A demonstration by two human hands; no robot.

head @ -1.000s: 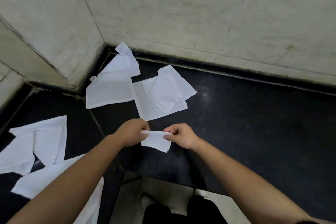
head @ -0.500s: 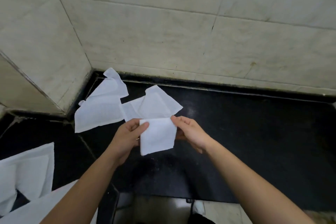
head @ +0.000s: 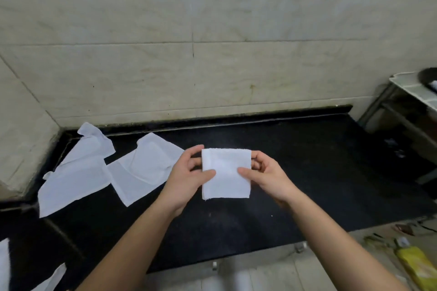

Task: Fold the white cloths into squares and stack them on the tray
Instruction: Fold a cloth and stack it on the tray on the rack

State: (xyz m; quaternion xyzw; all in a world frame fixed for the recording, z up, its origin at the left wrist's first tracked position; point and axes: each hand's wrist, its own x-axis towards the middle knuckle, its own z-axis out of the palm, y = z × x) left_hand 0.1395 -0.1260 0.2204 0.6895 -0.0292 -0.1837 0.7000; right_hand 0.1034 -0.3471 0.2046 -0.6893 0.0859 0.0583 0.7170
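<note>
Left hand and right hand hold the folded cloth above the worktop, fingers pinching its side edges; best to align corners and pinch every layer so the square holds.

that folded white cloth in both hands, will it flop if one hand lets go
Probably floppy: the folded cloth looks thin, and the left hand and right hand each pinch a side to keep it square. Likely light, as pinches alone carry it. Its loose layers may fall open.
</note>
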